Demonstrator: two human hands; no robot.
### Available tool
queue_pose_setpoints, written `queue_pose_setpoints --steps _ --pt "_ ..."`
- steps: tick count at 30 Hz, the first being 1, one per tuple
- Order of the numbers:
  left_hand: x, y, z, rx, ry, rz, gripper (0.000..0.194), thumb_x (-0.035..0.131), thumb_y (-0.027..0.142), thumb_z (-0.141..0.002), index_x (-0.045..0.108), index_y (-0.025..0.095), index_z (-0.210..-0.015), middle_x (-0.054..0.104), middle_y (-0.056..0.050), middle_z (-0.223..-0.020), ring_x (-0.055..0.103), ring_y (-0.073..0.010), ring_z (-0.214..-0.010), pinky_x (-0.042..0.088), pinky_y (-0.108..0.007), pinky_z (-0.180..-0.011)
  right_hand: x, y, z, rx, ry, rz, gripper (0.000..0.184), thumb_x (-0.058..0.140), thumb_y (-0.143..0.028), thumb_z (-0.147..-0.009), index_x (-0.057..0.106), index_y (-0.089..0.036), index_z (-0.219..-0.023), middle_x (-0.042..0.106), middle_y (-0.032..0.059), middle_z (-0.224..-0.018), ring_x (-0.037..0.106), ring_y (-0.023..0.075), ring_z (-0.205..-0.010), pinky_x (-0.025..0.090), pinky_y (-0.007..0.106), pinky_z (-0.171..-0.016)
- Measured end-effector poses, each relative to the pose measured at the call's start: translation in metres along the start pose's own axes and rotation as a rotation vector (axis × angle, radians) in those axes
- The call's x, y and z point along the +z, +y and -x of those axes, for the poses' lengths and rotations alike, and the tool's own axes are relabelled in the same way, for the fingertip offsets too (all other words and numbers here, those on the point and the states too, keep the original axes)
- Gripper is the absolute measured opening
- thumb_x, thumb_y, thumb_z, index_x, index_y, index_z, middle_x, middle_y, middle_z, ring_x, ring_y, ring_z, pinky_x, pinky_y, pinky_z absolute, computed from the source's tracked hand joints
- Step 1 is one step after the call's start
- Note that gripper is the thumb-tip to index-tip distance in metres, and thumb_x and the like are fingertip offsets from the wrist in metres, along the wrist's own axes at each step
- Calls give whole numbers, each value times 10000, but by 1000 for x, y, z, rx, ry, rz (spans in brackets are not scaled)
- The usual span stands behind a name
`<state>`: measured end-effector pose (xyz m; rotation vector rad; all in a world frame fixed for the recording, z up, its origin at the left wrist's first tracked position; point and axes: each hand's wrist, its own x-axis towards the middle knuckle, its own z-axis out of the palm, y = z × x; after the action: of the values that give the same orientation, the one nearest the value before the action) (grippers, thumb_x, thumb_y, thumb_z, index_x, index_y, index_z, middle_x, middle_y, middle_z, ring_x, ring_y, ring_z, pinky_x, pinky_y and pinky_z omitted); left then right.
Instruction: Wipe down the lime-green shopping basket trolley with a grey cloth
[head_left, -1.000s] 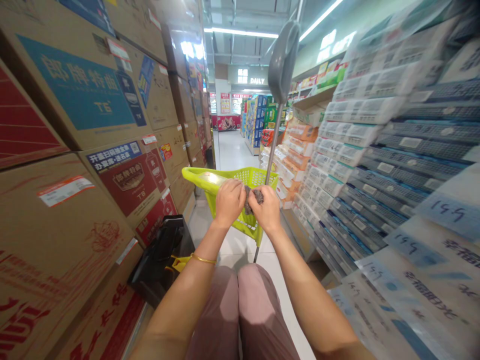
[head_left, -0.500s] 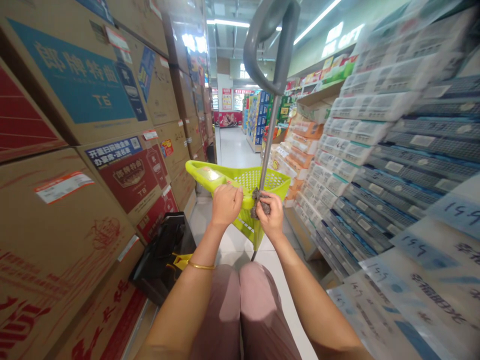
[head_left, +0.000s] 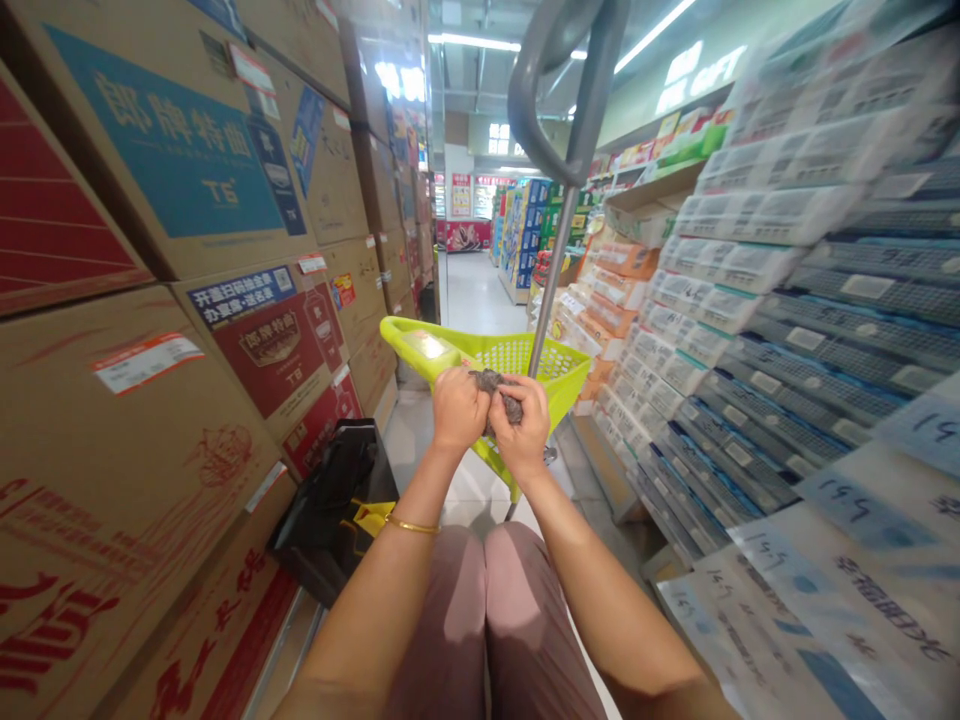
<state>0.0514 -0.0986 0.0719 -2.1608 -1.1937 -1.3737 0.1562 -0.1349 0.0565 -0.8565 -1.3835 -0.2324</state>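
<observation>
A lime-green rolling shopping basket [head_left: 568,385] with a grey metal pole [head_left: 550,285] and a looped grey handle [head_left: 592,95] stands before my knees. Over its near rim, my left hand [head_left: 459,410] is closed at one end of a crumpled grey-brown rag [head_left: 491,382]. My right hand [head_left: 523,420] pinches the other end, with the thumb and fingers pressed into the bunched cloth. The two hands are almost touching. They hide part of the basket's near edge and the lower pole.
Stacked cardboard cartons [head_left: 112,480] wall the left side. A black box [head_left: 330,500] with something yellow in it sits by my left forearm. Piles of plastic-wrapped packs [head_left: 750,330] line the right. The aisle floor [head_left: 480,290] runs ahead to more shelves.
My right hand has moved left from the pole with the rag, up against my left hand. The rag now stretches between both hands. The view has shifted slightly left.
</observation>
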Motion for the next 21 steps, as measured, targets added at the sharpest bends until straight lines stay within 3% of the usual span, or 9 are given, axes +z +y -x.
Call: queue_pose_setpoints --steps 4,12,17,21 --pt "-4 1 -1 28 9 0 352 345 231 -882 446 213 -546 522 -37 -596 523 -177 -683 389 -328 -695 -6 19 4 -93 -36 7 78 532 -252 -828 551 -235 -902 624 67 -972 585 188 -953 471 411 -851" --pt "-5 6 -1 33 42 -5 414 322 265 -926 454 202 -538 522 -23 -576 511 -156 -658 365 -320 -693 -19 40 16 -56 31 96 60 545 -206 -822 546 -212 -881 609 81 -971 588 179 -957 485 404 -833" --pt "-2 5 -1 22 67 0 406 326 266 -916 468 197 -542 516 -25 -566 510 -162 -649 360 -322 -681 -16 20 12 65 70 50 47 546 -222 -831 576 -202 -862 620 67 -945 586 170 -947 480 384 -847" --pt "2 1 2 24 95 21 368 326 260 -896 488 197 -572 554 -42 -622 525 -178 -682 379 -326 -687 -5 -7 3 36 32 -50 109 560 -246 -830 580 -211 -931 624 47 -953 580 162 -947 477 373 -866"
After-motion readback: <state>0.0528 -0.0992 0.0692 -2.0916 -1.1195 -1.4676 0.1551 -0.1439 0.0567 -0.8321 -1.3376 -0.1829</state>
